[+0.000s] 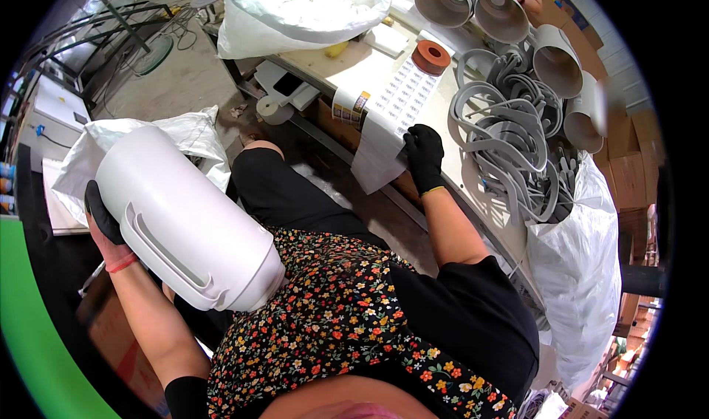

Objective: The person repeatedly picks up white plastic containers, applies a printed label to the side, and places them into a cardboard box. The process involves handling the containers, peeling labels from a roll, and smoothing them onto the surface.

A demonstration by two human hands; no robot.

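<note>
My left hand (103,223), in a dark glove with a red cuff, grips the side of a large white plastic jug body (185,212). The body lies tilted across my lap, its long moulded handle facing up and its narrow end against my floral apron. My left fingers are partly hidden behind it. On the table's edge, my right hand (425,157) in a black glove has its fingers curled at the border of a long sheet of small printed labels (406,94). The sheet's lower part hangs over the edge. An orange-brown tape roll (431,57) rests on its far end.
Grey plastic handles (509,131) lie heaped on the table's right side, beside several hollow grey-white jug bodies (557,60). A white sack (295,20) full of white pieces stands at the back; another sack (580,271) hangs at right. A white bag (199,142) lies beyond my left hand.
</note>
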